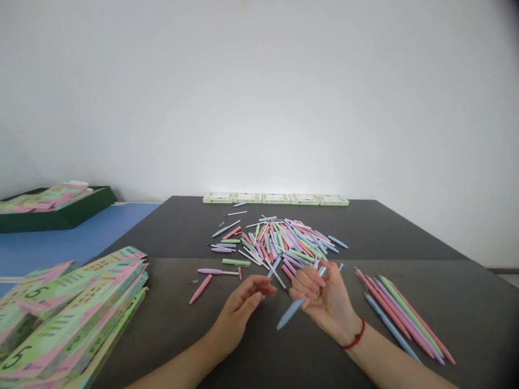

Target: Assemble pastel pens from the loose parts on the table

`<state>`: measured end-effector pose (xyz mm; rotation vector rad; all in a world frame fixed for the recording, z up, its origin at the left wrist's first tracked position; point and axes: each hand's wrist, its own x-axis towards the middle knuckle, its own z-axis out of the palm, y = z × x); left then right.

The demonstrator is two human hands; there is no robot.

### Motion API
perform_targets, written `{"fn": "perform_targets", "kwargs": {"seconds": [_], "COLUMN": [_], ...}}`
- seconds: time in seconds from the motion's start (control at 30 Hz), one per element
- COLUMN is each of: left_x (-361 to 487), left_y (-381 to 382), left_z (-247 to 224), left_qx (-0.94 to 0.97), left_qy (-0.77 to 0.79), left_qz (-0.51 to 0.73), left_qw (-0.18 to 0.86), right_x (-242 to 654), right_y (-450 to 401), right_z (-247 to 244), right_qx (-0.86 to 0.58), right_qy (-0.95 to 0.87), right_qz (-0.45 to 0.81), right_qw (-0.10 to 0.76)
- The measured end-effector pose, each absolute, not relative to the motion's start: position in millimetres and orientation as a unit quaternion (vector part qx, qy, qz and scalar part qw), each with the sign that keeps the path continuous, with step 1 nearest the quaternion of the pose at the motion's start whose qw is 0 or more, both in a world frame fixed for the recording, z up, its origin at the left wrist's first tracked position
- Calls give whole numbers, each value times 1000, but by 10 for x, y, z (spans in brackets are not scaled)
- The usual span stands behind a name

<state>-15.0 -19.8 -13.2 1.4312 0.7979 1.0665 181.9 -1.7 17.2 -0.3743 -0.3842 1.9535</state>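
"Across the black table [397,237], how far along are we?"

"Early, we judge. To our left lies a broad stack of printed cardboard sleeves [73,319] marked 5, and we cannot tell whether any are filled. Ahead of us spreads a heap of loose pen parts [284,240] in pink, blue, green and purple, far outnumbering anything whole."

"What looks done?"

"Beyond the heap we see a row of five flat pale-green boxes [275,199], side by side by the wall, their contents hidden. Closer, on our right, lies a small group of whole-looking pens [405,319], roughly parallel. We count those as the finished share."

"And our hands?"

"Our right hand [324,297] has its fingers curled round a blue pen [290,315], raised in front of the heap and slanting across the palm; we cannot tell whether it is complete. Our left hand [239,302] is slack, fingers bent and apart, near the heap, apparently holding nothing."

"What else is left?"

"A purple barrel [208,271] with a white refill sticking out, and a small pink clip [240,272] just beside that refill. Neither looks finished to us."
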Motion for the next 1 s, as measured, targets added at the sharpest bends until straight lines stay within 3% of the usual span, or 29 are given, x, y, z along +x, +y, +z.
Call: {"fn": "perform_targets", "kwargs": {"seconds": [0.63,1.0], "left_x": [-135,-84], "left_y": [-250,-256], "left_z": [-124,15], "left_qx": [625,578], "left_qy": [318,316], "left_qz": [431,492], "left_qw": [568,570], "right_x": [1694,1569], "right_y": [-217,-331], "right_z": [244,162], "right_qx": [-149,-286], "right_qy": [-257,-400], "right_qz": [812,789], "right_qw": [502,367]}}
